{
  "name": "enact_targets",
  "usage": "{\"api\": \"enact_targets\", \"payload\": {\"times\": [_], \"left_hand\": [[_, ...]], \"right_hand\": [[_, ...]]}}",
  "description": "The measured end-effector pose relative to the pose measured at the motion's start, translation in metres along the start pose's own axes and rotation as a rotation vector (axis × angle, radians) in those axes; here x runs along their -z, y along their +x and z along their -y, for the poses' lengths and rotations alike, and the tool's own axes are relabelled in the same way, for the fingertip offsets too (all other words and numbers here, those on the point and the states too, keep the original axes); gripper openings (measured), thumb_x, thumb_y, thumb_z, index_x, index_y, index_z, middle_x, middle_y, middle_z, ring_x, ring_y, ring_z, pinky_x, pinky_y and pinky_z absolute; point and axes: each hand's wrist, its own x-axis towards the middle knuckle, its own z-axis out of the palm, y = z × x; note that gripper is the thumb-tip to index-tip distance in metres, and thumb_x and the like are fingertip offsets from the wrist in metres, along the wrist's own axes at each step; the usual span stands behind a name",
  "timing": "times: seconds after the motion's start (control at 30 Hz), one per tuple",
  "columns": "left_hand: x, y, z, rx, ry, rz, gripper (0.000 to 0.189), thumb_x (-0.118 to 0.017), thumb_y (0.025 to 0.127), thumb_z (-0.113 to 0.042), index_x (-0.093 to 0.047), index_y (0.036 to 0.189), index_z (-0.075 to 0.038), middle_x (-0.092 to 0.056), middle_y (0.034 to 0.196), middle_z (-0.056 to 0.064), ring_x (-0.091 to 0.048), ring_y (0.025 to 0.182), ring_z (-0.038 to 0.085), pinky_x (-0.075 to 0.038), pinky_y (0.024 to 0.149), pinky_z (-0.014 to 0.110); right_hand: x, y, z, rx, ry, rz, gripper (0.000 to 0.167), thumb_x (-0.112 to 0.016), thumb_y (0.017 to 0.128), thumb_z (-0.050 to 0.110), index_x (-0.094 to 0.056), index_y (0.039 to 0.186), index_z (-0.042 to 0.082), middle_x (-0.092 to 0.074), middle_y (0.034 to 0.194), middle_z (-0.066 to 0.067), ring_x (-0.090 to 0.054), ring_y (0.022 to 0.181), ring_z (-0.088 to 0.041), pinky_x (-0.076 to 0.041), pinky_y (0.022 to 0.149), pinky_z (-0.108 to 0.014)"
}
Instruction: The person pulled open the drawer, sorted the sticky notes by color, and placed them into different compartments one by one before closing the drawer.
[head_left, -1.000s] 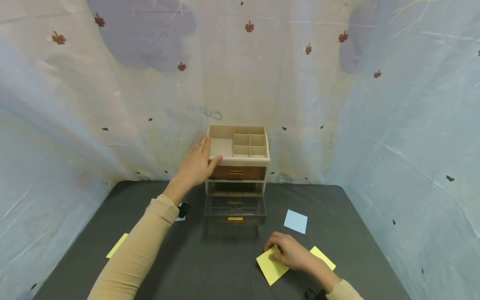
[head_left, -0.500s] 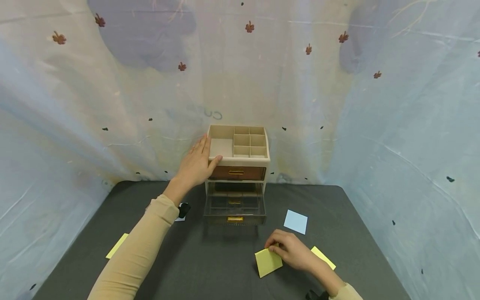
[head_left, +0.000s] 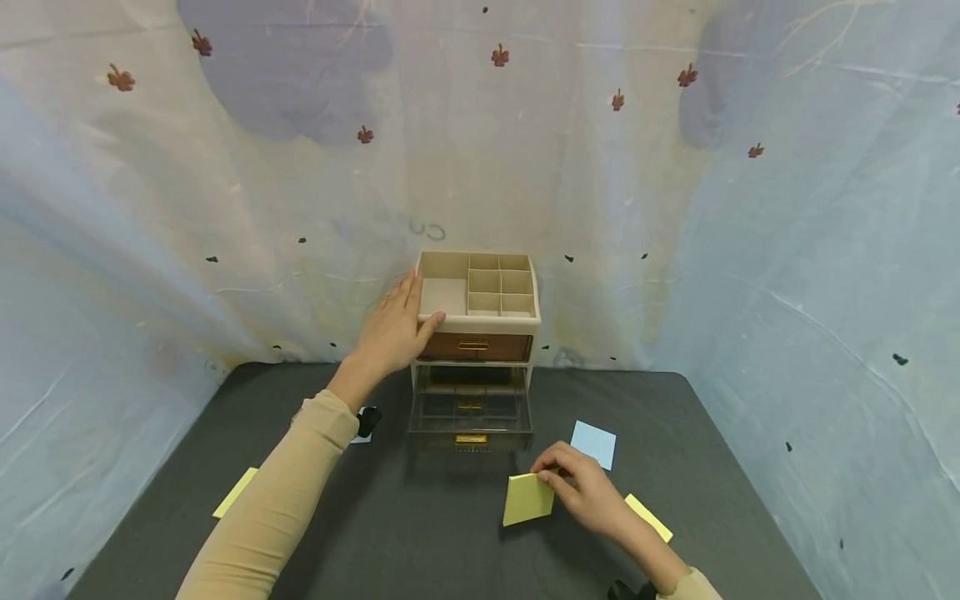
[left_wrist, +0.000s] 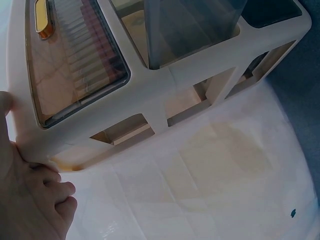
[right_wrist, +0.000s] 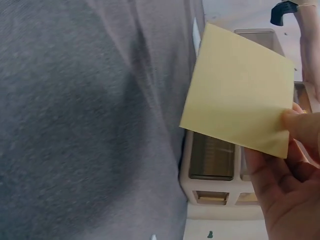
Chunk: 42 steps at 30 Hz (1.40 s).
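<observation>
A beige desktop drawer organizer [head_left: 536,329] stands at the back of the table, its smoky clear middle drawer [head_left: 468,425] pulled out. My left hand [head_left: 390,329] rests against its upper left side, fingers extended along the side and thumb over the front top edge. In the left wrist view, knuckles [left_wrist: 45,195] show at the organizer's corner. With thumb and fingers, my right hand [head_left: 588,492] pinches a yellow sticky note [head_left: 528,500] by one edge. The note is raised, nearly upright, in front of the drawer. From the right wrist, the note [right_wrist: 240,90] covers part of the organizer.
A blue sticky note [head_left: 596,442] lies behind my right hand, and a yellow note [head_left: 648,517] lies beside the right wrist. Another yellow note [head_left: 236,492] is left of my left sleeve. A pale paper, partly hidden, lies by the left wrist. A patterned curtain surrounds the table.
The right hand has lifted the yellow sticky note from nearly flat to nearly upright and moved it slightly toward the drawer. The left hand stays in place.
</observation>
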Motion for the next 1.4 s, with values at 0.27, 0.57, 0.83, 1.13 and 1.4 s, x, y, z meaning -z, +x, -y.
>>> {"api": "enact_targets", "payload": {"times": [0.27, 0.57, 0.83, 1.13, 1.4], "left_hand": [[-0.001, 0.001, 0.001, 0.001, 0.002, 0.001, 0.09, -0.023, 0.108, -0.064, -0.002, 0.165, 0.002, 0.001, 0.173, 0.02, -0.009, 0.159, 0.04, -0.011, 0.129, 0.053], [-0.001, -0.001, -0.001, 0.0, 0.005, -0.008, 0.089, -0.027, 0.109, -0.063, -0.005, 0.166, 0.002, 0.0, 0.173, 0.02, -0.01, 0.16, 0.038, -0.013, 0.129, 0.051], [-0.001, -0.001, 0.0, 0.001, 0.008, 0.002, 0.089, -0.024, 0.109, -0.063, -0.003, 0.165, 0.002, 0.002, 0.173, 0.02, -0.009, 0.159, 0.039, -0.013, 0.128, 0.053], [-0.001, 0.0, 0.0, -0.001, 0.005, 0.0, 0.089, -0.023, 0.108, -0.064, -0.003, 0.165, 0.002, 0.003, 0.173, 0.019, -0.009, 0.159, 0.039, -0.012, 0.129, 0.053], [0.0, 0.0, -0.001, 0.003, 0.006, 0.001, 0.088, -0.025, 0.109, -0.063, -0.004, 0.166, 0.002, 0.002, 0.173, 0.019, -0.01, 0.159, 0.039, -0.013, 0.129, 0.053]], "right_hand": [[0.005, 0.012, 0.016, -0.003, 0.074, -0.108, 0.013, -0.066, 0.1, 0.002, -0.072, 0.106, 0.013, -0.068, 0.104, -0.001, -0.068, 0.089, -0.018, -0.06, 0.074, -0.029], [0.007, 0.027, 0.026, 0.048, 0.115, -0.218, 0.018, -0.066, 0.098, -0.007, -0.07, 0.107, 0.008, -0.067, 0.103, -0.006, -0.067, 0.086, -0.019, -0.059, 0.071, -0.026], [0.009, 0.04, 0.033, 0.048, 0.135, -0.328, 0.019, -0.065, 0.098, -0.008, -0.071, 0.107, 0.008, -0.067, 0.104, -0.007, -0.066, 0.087, -0.018, -0.057, 0.075, -0.021], [0.013, 0.061, 0.04, 0.069, 0.213, -0.425, 0.016, -0.064, 0.098, -0.01, -0.071, 0.107, 0.001, -0.065, 0.105, -0.014, -0.065, 0.088, -0.017, -0.056, 0.077, -0.018], [0.011, 0.079, 0.039, 0.045, 0.209, -0.432, 0.012, -0.065, 0.099, -0.005, -0.071, 0.107, 0.001, -0.065, 0.107, -0.012, -0.065, 0.092, -0.014, -0.057, 0.081, -0.019]]}}
